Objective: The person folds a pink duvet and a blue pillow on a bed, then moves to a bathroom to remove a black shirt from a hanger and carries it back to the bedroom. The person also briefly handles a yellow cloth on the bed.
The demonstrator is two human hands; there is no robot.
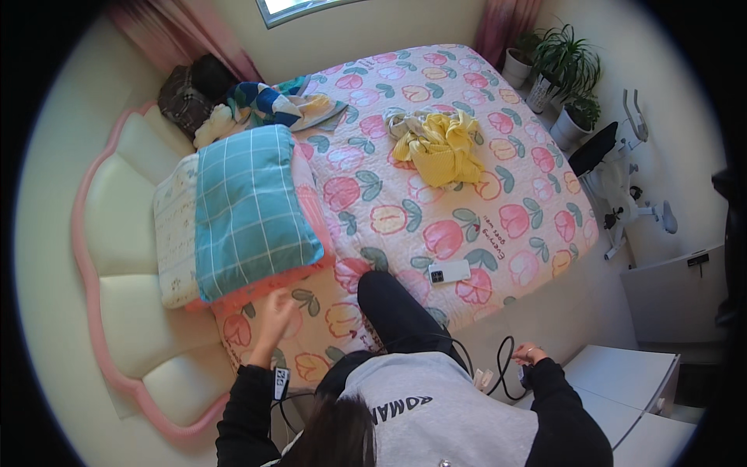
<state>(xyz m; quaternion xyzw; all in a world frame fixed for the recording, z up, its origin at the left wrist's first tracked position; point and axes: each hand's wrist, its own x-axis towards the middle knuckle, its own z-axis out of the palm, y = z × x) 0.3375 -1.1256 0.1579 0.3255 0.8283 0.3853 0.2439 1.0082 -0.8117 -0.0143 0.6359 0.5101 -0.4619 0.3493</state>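
Observation:
My left hand (280, 310), blurred and with no object visible in it, is just in front of the pillow stack at the bed's near left. A teal checked pillow (248, 216) tops that stack, over a cream patterned pillow (175, 233) and a pink-red one (318, 233). Off the bed's near side, beside a white cabinet (621, 373), is my right hand (528, 352); its fingers are small and partly hidden. A black cable (501, 370) loops close to it. One of my knees rests on the tulip-print bedspread (397, 219), left of a white smartphone (449, 272).
Crumpled yellow and grey clothing (443, 146) lies mid-bed. A multicoloured blanket (280, 105) and a dark plaid bag (181, 99) are at the far left. A pink-rimmed padded headboard (125, 227) borders the left. Potted plants (560, 70) and an exercise bike (624, 198) stand right.

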